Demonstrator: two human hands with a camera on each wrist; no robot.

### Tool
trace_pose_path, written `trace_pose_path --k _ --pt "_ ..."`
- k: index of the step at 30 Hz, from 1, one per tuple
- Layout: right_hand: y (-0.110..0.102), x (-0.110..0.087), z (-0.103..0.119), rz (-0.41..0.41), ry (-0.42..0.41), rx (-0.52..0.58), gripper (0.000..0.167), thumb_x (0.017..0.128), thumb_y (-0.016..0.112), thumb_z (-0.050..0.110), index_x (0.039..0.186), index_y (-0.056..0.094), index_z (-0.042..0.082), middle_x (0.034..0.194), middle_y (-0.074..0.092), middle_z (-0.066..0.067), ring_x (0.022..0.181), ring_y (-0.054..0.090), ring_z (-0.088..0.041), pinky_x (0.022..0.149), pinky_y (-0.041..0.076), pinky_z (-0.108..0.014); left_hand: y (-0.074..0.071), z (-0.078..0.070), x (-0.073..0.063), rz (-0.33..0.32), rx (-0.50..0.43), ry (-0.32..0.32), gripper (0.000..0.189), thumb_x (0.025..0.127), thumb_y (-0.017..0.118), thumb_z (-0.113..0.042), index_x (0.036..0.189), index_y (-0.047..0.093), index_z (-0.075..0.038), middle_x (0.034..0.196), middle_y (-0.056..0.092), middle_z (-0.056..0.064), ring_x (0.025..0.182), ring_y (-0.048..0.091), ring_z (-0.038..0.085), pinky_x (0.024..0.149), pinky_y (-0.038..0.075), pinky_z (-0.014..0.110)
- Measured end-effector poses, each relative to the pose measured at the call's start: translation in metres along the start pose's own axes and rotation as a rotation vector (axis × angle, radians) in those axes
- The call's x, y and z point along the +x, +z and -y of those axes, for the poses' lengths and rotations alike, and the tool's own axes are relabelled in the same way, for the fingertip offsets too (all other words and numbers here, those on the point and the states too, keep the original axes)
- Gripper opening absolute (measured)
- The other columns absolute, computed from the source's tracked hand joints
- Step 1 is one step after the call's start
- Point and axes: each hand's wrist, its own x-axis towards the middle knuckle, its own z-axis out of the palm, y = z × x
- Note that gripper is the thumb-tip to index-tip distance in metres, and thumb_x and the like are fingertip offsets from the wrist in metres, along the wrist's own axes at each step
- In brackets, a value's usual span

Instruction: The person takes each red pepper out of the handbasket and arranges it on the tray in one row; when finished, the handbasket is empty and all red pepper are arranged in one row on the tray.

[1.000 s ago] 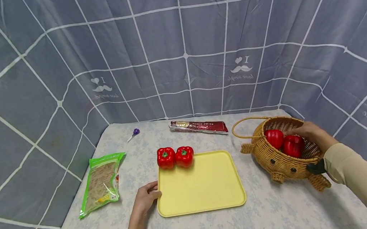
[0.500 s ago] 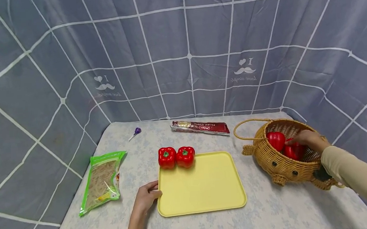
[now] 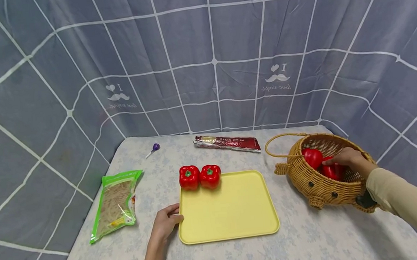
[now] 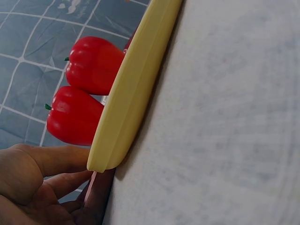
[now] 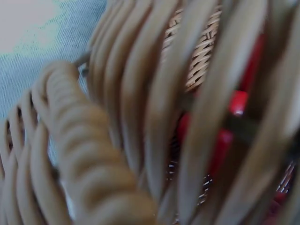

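My left hand [image 3: 164,223] holds the yellow tray [image 3: 229,210] by its left edge; in the left wrist view the thumb lies against the rim, with the fingers lower down. Two red bell peppers, one [image 3: 189,177] beside the other [image 3: 210,176], stand at the tray's back left corner. To the right, my right hand [image 3: 352,161] reaches into the wicker basket [image 3: 302,186] and grips a red bell pepper [image 3: 331,172], partly covering it. Another red pepper [image 3: 311,157] lies beside it in the basket. In the right wrist view, basket weave [image 5: 159,103] hides the hand.
A green-edged food bag [image 3: 115,204] lies at the left. Toward the back are a purple lollipop [image 3: 154,147] and a dark red packet [image 3: 228,143]. The basket's handle [image 3: 274,153] sticks out leftward. A grey curtain [image 3: 188,66] encloses the back and sides.
My right hand has shifted over the nearer pepper in the basket and closed its fingers on it. The basket has moved slightly. My left hand stays at the tray's edge.
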Motion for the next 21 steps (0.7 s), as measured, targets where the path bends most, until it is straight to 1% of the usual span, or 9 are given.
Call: trace_pose_path --k 3,6,11,14,17,21 --pt "0.0 0.0 -0.002 -0.008 0.012 0.02 0.052 0.079 0.077 0.038 0.084 0.053 -0.008 0.073 0.049 -0.008 0.074 0.047 -0.025 0.063 0.047 -0.031 0.001 0.0 0.0 0.002 0.003 -0.002 0.047 0.083 0.065 0.001 0.128 0.058 0.008 0.108 0.064 0.019 0.086 0.058 0.018 0.066 0.05 0.023" --pt "0.001 0.001 -0.004 -0.013 0.016 0.033 0.049 0.078 0.077 0.038 0.079 0.052 -0.004 0.07 0.047 -0.005 0.073 0.046 -0.024 0.062 0.045 -0.03 0.001 0.0 0.001 0.001 0.009 -0.006 0.047 0.083 0.065 0.0 0.129 0.058 0.007 0.108 0.063 0.018 0.085 0.058 0.018 0.067 0.05 0.024" --pt "0.002 -0.001 -0.005 -0.018 0.022 0.038 0.05 0.077 0.077 0.04 0.082 0.053 -0.004 0.07 0.048 -0.005 0.075 0.047 -0.026 0.062 0.044 -0.03 0.0 0.001 0.001 0.005 0.004 -0.006 0.048 0.082 0.065 0.0 0.129 0.058 0.007 0.109 0.063 0.019 0.086 0.058 0.018 0.067 0.05 0.024" --pt "0.002 -0.004 -0.005 -0.035 0.022 0.034 0.051 0.077 0.078 0.041 0.081 0.054 -0.004 0.072 0.048 -0.006 0.077 0.048 -0.027 0.063 0.045 -0.029 0.0 0.001 0.001 0.006 0.0 -0.008 0.048 0.083 0.065 0.0 0.13 0.057 0.007 0.111 0.063 0.019 0.087 0.058 0.018 0.068 0.051 0.024" --pt "0.002 -0.007 -0.004 -0.056 0.008 0.028 0.048 0.078 0.078 0.041 0.075 0.053 -0.001 0.07 0.046 -0.005 0.075 0.048 -0.027 0.062 0.044 -0.029 0.0 0.001 0.001 0.007 -0.004 -0.011 0.048 0.083 0.065 0.0 0.13 0.057 0.007 0.113 0.063 0.02 0.088 0.058 0.018 0.069 0.051 0.024" --pt "0.004 -0.009 -0.005 -0.073 -0.002 0.02 0.046 0.077 0.077 0.041 0.064 0.047 0.008 0.064 0.04 0.0 0.069 0.045 -0.023 0.059 0.039 -0.029 -0.001 0.001 0.001 0.013 -0.007 -0.012 0.048 0.084 0.065 0.0 0.131 0.056 0.007 0.114 0.062 0.02 0.09 0.058 0.019 0.069 0.052 0.025"
